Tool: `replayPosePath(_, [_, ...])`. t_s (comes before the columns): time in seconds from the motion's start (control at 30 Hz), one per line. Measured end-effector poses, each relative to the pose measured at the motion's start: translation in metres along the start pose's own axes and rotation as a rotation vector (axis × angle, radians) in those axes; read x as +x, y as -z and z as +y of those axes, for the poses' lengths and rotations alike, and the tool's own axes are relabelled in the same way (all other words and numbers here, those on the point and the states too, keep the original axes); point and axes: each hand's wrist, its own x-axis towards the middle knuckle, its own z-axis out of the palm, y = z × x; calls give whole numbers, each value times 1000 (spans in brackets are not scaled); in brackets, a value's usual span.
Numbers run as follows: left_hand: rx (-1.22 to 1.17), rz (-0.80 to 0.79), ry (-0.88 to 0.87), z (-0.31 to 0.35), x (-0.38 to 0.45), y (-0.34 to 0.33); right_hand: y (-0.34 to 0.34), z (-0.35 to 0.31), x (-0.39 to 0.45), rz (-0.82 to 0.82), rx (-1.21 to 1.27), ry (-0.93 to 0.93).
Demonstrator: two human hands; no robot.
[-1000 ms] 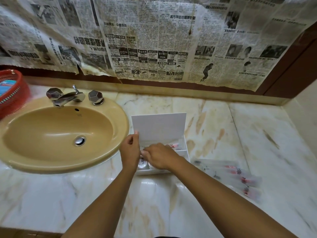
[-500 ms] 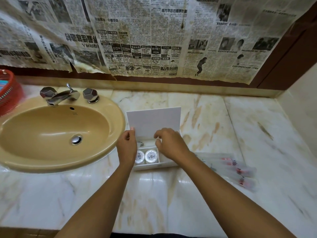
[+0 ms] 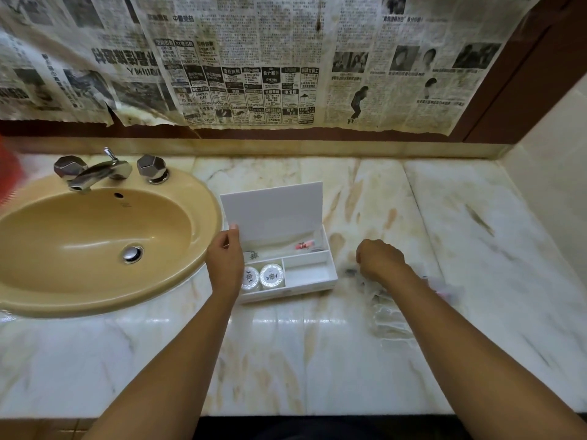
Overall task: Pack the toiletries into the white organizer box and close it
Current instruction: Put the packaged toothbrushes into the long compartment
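Note:
The white organizer box (image 3: 309, 276) sits on the marble counter with its lid (image 3: 273, 209) standing upright. Two round white soaps (image 3: 271, 276) lie in its front left compartment, and a clear packet with a red item (image 3: 305, 246) lies in the long back compartment. My left hand (image 3: 224, 265) holds the box at its left end, fingertips on the lid's lower left edge. My right hand (image 3: 379, 260) is to the right of the box, fingers curled down onto blurred clear plastic packets (image 3: 389, 309) on the counter. Whether it grips one is not visible.
A tan sink (image 3: 95, 246) with a chrome tap (image 3: 98, 171) lies left of the box. A red basket edge (image 3: 8, 168) shows at far left. Newspaper covers the wall behind. A side wall (image 3: 552, 173) bounds the counter on the right.
My right hand has left the box and moved right onto the clear packets. My left hand stays on the box's left end.

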Motion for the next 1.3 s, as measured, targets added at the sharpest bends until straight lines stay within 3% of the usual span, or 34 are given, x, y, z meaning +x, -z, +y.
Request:
replayPosePath(0.33, [12,11,3,4,-2,0,-3,-3,0,132,75,30])
replayPosePath(0.6, [11,11,-15,5,-3,1,34,-17,-7,284,323,156])
replayPosePath(1.1, [-22,11,-6,2,0,1,94,-96,-59,470,777,628])
replayPosePath(1.2, [-27,16,-5,1,1,1,77,-115,-53,437,722,675])
replayPosePath(1.3, [-71,30,26,0,3,0,48,-128,-32,386,403,673])
